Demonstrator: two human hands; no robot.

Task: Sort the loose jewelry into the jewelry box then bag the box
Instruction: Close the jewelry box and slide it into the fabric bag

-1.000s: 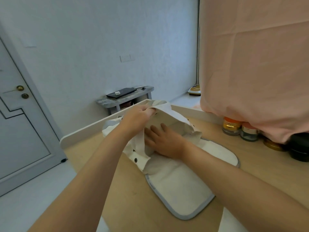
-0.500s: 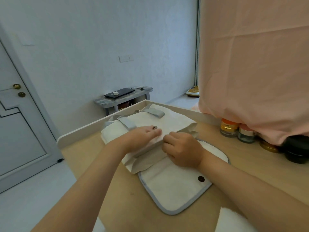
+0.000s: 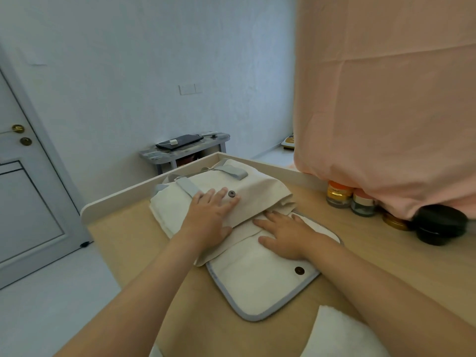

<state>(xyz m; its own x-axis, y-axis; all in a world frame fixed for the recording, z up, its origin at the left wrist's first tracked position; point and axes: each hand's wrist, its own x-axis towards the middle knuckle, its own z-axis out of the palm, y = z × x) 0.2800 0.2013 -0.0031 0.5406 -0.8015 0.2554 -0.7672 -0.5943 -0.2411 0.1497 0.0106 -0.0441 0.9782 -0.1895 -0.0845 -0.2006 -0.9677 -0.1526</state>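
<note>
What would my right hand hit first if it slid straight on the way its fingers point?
Probably the folded edge of the cream bag, just ahead of your right hand; your left hand lies a little beyond.

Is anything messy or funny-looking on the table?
Nothing is spilled or broken. The flap of the bag lies open on the table, its snap apart from the matching snap higher up. A pink cloth droops over some jars.
</note>
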